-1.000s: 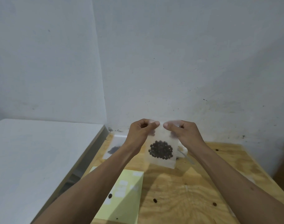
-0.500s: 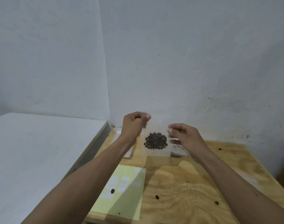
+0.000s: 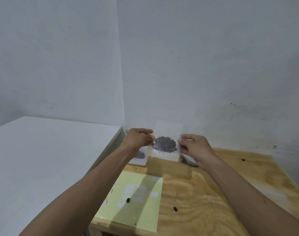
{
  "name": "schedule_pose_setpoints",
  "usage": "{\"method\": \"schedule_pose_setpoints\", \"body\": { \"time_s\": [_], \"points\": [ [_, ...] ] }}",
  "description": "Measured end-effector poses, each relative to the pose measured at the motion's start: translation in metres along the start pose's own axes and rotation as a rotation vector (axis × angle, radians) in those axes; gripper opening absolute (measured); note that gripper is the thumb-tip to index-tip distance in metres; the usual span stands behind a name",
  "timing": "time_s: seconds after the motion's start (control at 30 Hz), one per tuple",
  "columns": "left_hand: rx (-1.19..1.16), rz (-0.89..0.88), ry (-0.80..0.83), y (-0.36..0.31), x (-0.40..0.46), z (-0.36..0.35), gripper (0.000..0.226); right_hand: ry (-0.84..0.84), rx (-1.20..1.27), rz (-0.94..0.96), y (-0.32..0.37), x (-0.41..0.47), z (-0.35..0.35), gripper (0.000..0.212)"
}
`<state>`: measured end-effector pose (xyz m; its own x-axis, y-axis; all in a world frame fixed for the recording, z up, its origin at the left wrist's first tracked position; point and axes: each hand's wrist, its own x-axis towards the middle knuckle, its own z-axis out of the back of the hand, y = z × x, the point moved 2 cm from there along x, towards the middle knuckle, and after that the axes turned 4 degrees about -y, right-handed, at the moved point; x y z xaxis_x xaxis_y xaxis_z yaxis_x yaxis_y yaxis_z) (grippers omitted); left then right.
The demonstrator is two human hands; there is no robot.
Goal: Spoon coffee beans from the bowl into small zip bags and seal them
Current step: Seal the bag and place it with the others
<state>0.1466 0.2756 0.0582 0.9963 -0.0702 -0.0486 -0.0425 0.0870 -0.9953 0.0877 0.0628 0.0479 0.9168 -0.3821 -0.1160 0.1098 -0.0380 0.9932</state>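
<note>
A: Zip bag (image 3: 167,155) hanging in the air between both hands, but starting wide: looking down on a wooden table (image 3: 230,184) pushed into the corner of a grey wall (image 3: 196,65), butting against a white counter (image 3: 43,159) on the left.

B: Leaving plenty of bare wood on the right and towards the near edge for setting things down. Crowding only the far end, close to the wall.

A: Moving down in size: lying flat at the near left corner, a pale green sheet (image 3: 142,181), running almost to the table's front edge.

B: Now the hands. Left hand (image 3: 139,139) clenching on the bag's upper left edge, right hand (image 3: 194,147) pinching the right edge, fingers curled in. Stretching the plastic flat between them, most likely for checking or pressing the zip. Not showing whether the seal is closed, though.

A: Holding it upright as well, well clear of the tabletop, and letting the coffee beans (image 3: 165,144) pool in one dark clump low in the bag, away from the mouth.

B: Lying on the table just behind the left wrist, a second bag (image 3: 139,156) with a dark patch inside. Hiding something behind the right wrist too, possibly the bowl, but impossible to tell.

A: Finishing with the smallest: one stray bean (image 3: 128,200) resting on the sheet, another loose bean (image 3: 175,209) on bare wood near the sheet's right edge. Worth minding both when laying the bag down.
</note>
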Motion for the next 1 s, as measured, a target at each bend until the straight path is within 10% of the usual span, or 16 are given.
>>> {"method": "schedule_pose_setpoints", "body": {
  "time_s": [0.37, 0.6, 1.0],
  "points": [
    [0.216, 0.063, -0.185, 0.034, 0.036, 0.062, 0.034, 0.062, -0.306, 0.031, -0.023, 0.021, -0.097, 0.049],
    [0.427, 0.122, -0.137, 0.074, 0.045, 0.066, 0.048, 0.072, -0.707, 0.071, -0.061, 0.026, -0.128, 0.029],
    [0.322, 0.152, -0.153, 0.079, 0.052, 0.072, 0.052, 0.027, -0.691, 0.072, -0.059, 0.030, -0.129, 0.038]
  ]
}}
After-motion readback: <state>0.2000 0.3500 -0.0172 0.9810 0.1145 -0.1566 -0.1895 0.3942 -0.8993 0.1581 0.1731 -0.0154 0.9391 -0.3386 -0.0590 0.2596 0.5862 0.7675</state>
